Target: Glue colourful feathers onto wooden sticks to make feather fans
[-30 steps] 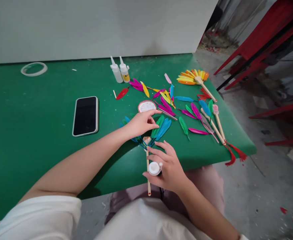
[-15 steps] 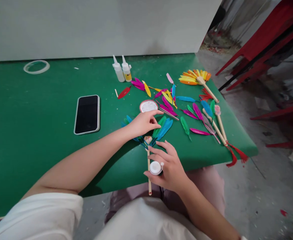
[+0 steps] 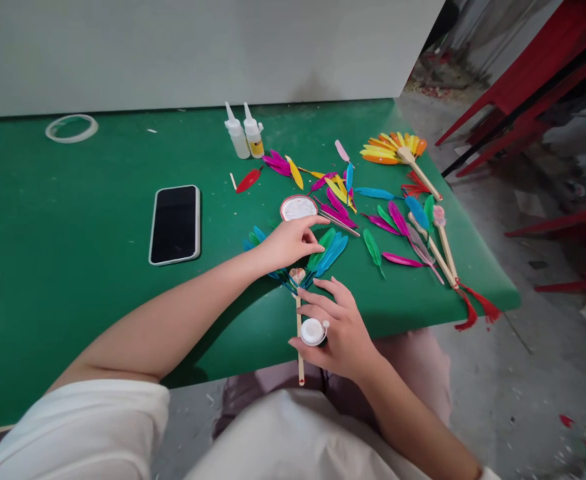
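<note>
At the near edge of the green table (image 3: 97, 200): feather fan (image 3: 297, 275), its stick (image 3: 301, 365) poking past the edge | right hand (image 3: 345, 337) grasps a white-topped bottle (image 3: 313, 331) by the stick, maybe to steady both | left hand (image 3: 290, 243) over the feathers (image 3: 333, 255); I can't tell if it pinches one | hands same as earlier, my view tipped a bit

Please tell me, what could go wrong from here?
The nearest wooden stick juts past the edge of the table, so a bump might shift it. The right hand holds a small white bottle close beside it; the bottle could slip. The left hand is over green feathers and might push them out of line.
</note>
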The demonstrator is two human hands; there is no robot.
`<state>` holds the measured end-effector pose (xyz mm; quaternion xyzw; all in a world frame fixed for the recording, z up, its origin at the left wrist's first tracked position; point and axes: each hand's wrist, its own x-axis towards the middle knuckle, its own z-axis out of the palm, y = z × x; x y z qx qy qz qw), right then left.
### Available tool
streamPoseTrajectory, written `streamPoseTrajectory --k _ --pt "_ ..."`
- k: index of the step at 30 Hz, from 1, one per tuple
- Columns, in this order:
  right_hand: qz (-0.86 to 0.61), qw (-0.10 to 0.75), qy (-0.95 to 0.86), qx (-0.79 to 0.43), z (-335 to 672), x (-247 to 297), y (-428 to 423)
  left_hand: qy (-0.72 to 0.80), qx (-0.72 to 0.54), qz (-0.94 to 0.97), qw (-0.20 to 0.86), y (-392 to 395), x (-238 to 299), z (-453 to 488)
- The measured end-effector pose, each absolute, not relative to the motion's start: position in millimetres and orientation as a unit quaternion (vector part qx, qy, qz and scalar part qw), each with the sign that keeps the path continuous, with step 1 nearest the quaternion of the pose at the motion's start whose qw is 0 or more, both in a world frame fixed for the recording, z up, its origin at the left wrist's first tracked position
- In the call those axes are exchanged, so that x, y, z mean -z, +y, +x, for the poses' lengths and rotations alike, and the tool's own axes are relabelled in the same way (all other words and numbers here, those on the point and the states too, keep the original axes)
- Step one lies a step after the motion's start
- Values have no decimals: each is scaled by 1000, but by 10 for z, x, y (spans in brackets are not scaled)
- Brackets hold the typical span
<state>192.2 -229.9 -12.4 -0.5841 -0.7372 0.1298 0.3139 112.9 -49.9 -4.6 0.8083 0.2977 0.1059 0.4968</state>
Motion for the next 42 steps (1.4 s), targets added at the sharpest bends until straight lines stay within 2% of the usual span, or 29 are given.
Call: streamPoseTrajectory --k 6,16,25,34,42 --pt "-581 314 -740 -127 1932 128 -2313 304 -98 810 492 -504 8 1126" --pt "-585 360 -715 -126 1963 125 -2312 301 -104 823 471 -494 49 1126" --pt "-604 288 -725 -162 1940 99 -2286 298 -104 825 469 -516 38 1120" --pt "-604 263 -734 -165 1928 94 -2271 294 -106 822 477 -523 40 1124" --pt "-600 274 -734 -160 1932 101 -2282 291 -107 821 479 -530 34 1121"
